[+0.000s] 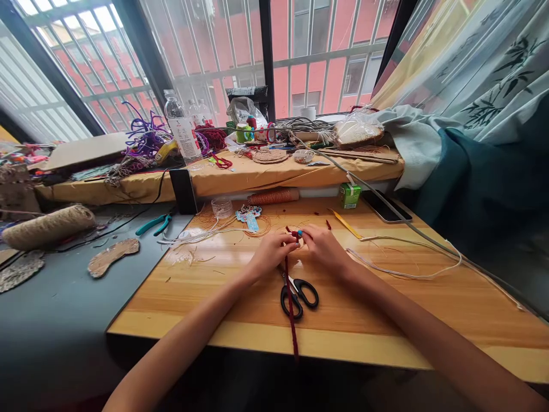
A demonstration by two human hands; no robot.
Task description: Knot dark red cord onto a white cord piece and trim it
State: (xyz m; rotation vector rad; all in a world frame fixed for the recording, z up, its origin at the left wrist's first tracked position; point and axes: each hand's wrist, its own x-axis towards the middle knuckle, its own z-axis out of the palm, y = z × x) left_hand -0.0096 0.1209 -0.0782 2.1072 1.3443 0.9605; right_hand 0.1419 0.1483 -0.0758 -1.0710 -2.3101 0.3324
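Note:
Over the middle of the wooden table (240,309), my left hand (274,250) pinches a dark red yarn cord (293,326). The cord's long end hangs down over the table's front edge. From the right, my right hand (321,246) closes its fingers on the same red yarn. A small blue spot shows at its fingertips; whether it is a bead or a nail I cannot tell. Both hands almost touch at the fingertips. Just below them lie black-handled scissors (300,297), with the cord crossing over their handles and the blades partly hidden.
Behind my hands are a blue-white card (249,217), a clear round container (222,208) and a copper-coloured thread spool (273,197). Teal pliers (154,224) lie left. At right are a phone (386,206), a green box (350,195) and loose white cord (403,274). A cluttered ledge (257,177) runs behind.

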